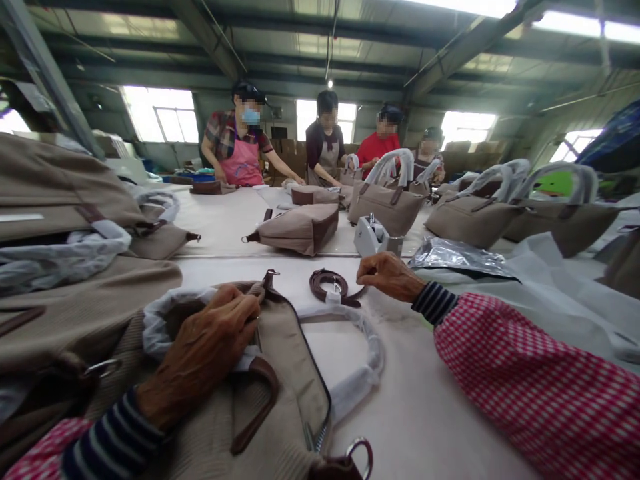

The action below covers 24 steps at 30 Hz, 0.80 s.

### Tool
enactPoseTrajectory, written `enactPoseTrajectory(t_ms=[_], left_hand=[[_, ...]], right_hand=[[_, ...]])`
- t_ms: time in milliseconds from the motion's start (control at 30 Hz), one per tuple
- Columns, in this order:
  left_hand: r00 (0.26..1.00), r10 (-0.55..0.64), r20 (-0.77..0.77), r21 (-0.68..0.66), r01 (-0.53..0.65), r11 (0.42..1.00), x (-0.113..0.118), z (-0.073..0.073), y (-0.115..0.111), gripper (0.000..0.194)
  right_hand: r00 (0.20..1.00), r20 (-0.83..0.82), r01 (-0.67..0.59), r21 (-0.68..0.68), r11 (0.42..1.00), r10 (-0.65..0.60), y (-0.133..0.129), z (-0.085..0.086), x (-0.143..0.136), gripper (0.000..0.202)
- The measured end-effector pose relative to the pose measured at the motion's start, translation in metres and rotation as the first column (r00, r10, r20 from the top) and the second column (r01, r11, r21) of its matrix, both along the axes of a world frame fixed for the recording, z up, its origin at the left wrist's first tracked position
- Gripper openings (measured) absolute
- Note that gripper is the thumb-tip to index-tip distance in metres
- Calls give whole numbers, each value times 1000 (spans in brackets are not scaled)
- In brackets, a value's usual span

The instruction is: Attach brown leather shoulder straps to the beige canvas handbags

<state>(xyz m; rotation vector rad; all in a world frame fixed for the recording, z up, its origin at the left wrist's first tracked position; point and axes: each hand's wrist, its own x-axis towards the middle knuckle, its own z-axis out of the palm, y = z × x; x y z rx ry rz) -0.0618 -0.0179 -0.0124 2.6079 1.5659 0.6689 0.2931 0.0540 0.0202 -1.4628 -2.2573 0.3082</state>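
Note:
A taupe handbag (287,340) lies flat in front of me with its zip edge facing up. My left hand (213,340) is closed on the bag's upper edge, near a brown tab with a metal ring. White wrap covers the bag's handle (367,340), which loops out on the right. My right hand (393,275) is held with its fingers pinched together, just in front of a grey tape dispenser (370,237). Whatever is between those fingertips is too small to make out. Beside them a brown strap (325,285) lies coiled, bound with a white band.
More taupe bags (65,193) are piled at my left. Another bag (300,230) lies across the table (215,223), and several stand upright at the right. Clear plastic packaging (460,257) and white sheets (555,287) lie right of my hand. Several co-workers (245,147) stand opposite.

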Motion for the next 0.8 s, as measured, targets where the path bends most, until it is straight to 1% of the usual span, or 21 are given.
enactPoseTrajectory(t_ms=[67,100,167,200,267,367,433,500,633,700,733,800], left_hand=[[1000,6,-1,5,-6,1000,0,0,0,19],[1000,9,-3,7,-9,1000,0,0,0,18],[1000,17,-7,7,-17,1000,1,0,0,18],[1000,22,-8,6,-22,1000,2,0,0,18],[1000,27,-3,9,-27,1000,2,0,0,18],[1000,17,9,9,-17,1000,3,0,1,18],[1000,17,18,2,-17,1000,4,0,1,17],[999,23,25,-6,-23,1000,4,1,0,17],[999,28,26,6,-28,1000,4,3,-1,15],[1000,24,17,8,-24,1000,3,3,-1,14],[1000,22,14,7,-22,1000,3,3,-1,14],[1000,13,10,3,-13,1000,3,4,-2,13]], right_hand=[[997,31,-72,-41,997,73,-3,-3,-13,7],[991,65,-113,-36,993,115,-4,-5,-20,9],[970,163,-184,13,983,179,-8,-7,-33,11],[956,223,-204,38,978,191,-9,-8,-39,11],[933,318,-195,52,979,169,-9,-8,-46,9],[922,369,-137,24,990,119,-3,-6,-53,6],[931,353,-110,26,994,94,5,-6,-63,7],[947,314,-85,27,996,73,15,-7,-78,7],[986,157,-53,-18,998,55,38,-10,-108,4],[995,63,-69,-46,997,71,44,-9,-110,7],[996,20,-84,-55,995,85,45,-8,-106,9],[992,-46,-119,-66,991,116,41,-5,-88,12]])
